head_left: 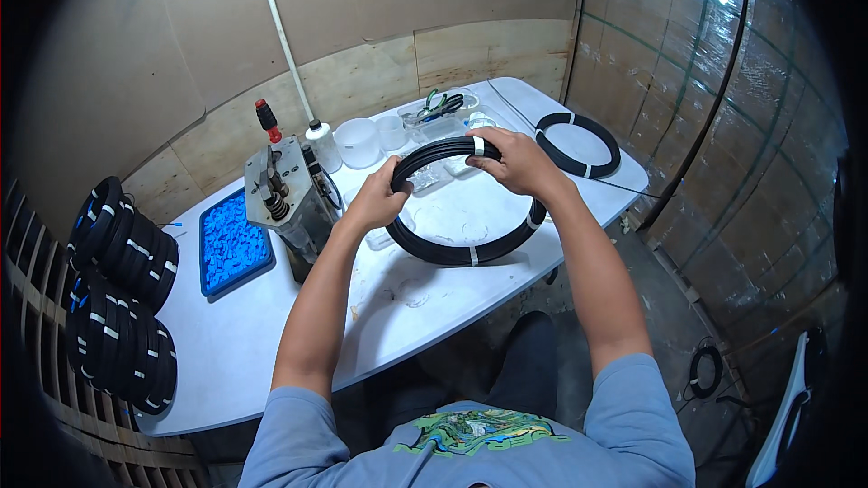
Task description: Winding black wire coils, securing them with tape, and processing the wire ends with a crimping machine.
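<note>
Between my hands is a coil of black cable [434, 251], bound with white tape bands. It is tilted, its near side low over the white table [398, 307]. My left hand [380, 196] is closed around the coil's upper left part, thumb on the inside. Farther right, my right hand [514, 161] grips the top of the same coil beside a white band. A second black coil [604, 137] with white bands lies flat at the table's far right, beyond my right hand.
A metal bench press [280, 190] with a red-and-black handle stands left of my left arm, beside a blue tray [213, 287] of small blue pieces. Stacked black coils [122, 334] fill the table's left end. A white bottle [323, 145] and clear tubs [358, 142] line the back.
</note>
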A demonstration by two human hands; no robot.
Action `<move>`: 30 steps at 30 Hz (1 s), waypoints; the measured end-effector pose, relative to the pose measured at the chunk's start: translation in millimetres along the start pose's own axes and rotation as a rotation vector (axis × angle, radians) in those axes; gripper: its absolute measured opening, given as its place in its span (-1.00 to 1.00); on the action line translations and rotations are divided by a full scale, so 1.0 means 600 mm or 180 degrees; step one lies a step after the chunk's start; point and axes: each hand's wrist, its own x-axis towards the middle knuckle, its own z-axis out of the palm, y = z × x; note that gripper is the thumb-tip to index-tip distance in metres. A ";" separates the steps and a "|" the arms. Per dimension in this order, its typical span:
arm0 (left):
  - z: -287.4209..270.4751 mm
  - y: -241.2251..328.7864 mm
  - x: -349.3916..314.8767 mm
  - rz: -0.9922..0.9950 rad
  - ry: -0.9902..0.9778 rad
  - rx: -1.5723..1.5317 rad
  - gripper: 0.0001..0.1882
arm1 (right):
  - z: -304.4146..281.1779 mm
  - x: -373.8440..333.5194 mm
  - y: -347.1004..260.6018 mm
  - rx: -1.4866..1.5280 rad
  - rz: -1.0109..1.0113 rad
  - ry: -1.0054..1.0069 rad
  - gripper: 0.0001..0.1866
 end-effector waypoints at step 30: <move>-0.005 -0.024 -0.054 -0.0038 0.0514 -0.2066 -0.43 | 0.092 -0.113 0.073 0.3289 0.1379 0.1636 -0.39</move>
